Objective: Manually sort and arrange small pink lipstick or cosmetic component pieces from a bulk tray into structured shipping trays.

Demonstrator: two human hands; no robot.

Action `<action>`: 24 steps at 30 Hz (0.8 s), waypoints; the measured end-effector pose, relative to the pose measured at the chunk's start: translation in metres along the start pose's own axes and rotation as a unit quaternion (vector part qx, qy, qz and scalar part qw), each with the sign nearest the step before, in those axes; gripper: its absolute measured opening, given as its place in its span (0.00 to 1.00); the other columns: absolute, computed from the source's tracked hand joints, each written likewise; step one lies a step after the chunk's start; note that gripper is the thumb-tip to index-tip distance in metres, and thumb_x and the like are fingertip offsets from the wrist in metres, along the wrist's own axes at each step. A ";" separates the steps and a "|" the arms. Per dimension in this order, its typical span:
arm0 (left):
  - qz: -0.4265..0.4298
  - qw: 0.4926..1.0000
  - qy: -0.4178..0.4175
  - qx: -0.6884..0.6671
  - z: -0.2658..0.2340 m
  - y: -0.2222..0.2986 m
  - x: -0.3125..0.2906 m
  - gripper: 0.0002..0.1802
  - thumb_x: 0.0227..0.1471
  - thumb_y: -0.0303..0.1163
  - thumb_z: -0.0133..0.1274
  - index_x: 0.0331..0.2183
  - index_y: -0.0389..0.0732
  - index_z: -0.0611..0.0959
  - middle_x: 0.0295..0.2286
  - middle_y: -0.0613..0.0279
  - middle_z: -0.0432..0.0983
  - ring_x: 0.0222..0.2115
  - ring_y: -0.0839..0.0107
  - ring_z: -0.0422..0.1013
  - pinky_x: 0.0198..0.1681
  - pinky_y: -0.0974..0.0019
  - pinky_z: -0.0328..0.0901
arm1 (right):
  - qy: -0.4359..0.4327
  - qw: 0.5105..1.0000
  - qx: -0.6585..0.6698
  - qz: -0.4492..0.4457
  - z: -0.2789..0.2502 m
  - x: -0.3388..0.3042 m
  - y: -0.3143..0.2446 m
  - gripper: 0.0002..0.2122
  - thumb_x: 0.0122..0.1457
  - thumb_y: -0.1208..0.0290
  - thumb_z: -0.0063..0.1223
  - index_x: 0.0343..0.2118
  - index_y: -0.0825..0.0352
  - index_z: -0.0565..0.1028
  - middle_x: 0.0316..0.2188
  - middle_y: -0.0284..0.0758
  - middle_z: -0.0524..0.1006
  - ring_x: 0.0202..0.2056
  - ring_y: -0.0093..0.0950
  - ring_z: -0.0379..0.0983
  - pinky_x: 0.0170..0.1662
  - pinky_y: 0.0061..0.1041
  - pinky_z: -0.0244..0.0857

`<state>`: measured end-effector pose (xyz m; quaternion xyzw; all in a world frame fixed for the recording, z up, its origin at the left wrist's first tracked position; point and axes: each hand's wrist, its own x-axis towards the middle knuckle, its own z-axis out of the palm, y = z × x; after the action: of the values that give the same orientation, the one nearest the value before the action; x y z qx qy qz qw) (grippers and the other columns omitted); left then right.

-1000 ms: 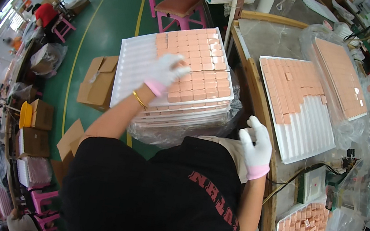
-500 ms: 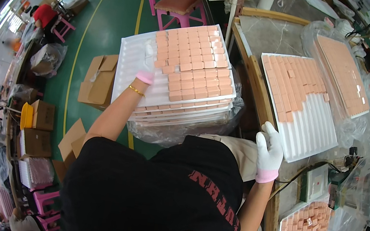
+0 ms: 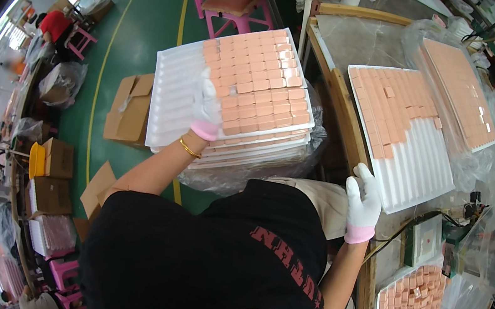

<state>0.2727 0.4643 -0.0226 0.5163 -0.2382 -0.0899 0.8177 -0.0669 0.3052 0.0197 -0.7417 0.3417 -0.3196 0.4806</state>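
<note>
My left hand (image 3: 208, 102), in a white glove with a pink cuff, lies along the left edge of the pink-beige rectangular blocks (image 3: 260, 64) on the top white ridged tray (image 3: 170, 93). Its fingers look stretched out, though white glove against white tray makes them hard to separate. That tray tops a stack of similar filled trays. My right hand (image 3: 363, 202), gloved the same way, is open with thumb and fingers apart. It is beside the near left corner of another ridged tray (image 3: 419, 172), partly covered with such blocks, on the workbench.
A full block sheet (image 3: 461, 96) in clear plastic lies at the far right. Loose blocks (image 3: 413, 304) fill a tray at the near right, beside a small box-shaped device (image 3: 424, 246) with cables. Cardboard boxes (image 3: 131, 106) and a pink stool (image 3: 237, 4) stand near the stack.
My left hand has moved right across the tray, up against the left edge of the blocks. My right hand stays by the bench tray. The view has shifted slightly.
</note>
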 end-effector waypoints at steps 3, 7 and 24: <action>0.007 0.997 0.004 0.078 -0.008 -0.009 -0.003 0.28 0.64 0.44 0.32 0.56 0.33 0.62 0.54 0.52 0.61 0.54 0.66 0.58 0.59 0.64 0.52 | 0.002 0.999 0.027 0.020 0.001 0.000 -0.001 0.18 0.56 0.73 0.53 0.49 0.72 0.70 0.42 0.39 0.74 0.39 0.26 0.72 0.46 0.24 0.65; 0.021 0.984 0.003 0.178 -0.013 -0.022 0.000 0.28 0.64 0.43 0.31 0.56 0.33 0.62 0.55 0.52 0.59 0.56 0.66 0.55 0.60 0.63 0.48 | 0.005 1.000 0.018 0.020 0.001 -0.003 0.002 0.18 0.56 0.73 0.53 0.49 0.73 0.70 0.42 0.39 0.74 0.40 0.26 0.72 0.46 0.24 0.65; -0.082 0.987 0.135 0.004 -0.035 -0.071 0.197 0.38 0.56 0.59 0.42 0.59 0.46 0.59 0.57 0.62 0.55 0.57 0.64 0.52 0.61 0.65 0.45 | 0.038 0.999 -0.007 0.033 -0.017 -0.009 0.016 0.16 0.55 0.74 0.54 0.47 0.71 0.72 0.43 0.39 0.74 0.42 0.27 0.72 0.47 0.23 0.64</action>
<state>0.4684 0.3829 -0.0392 0.5447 -0.0827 -0.0852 0.8302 -0.0891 0.2996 0.0088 -0.7209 0.3865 -0.3292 0.4718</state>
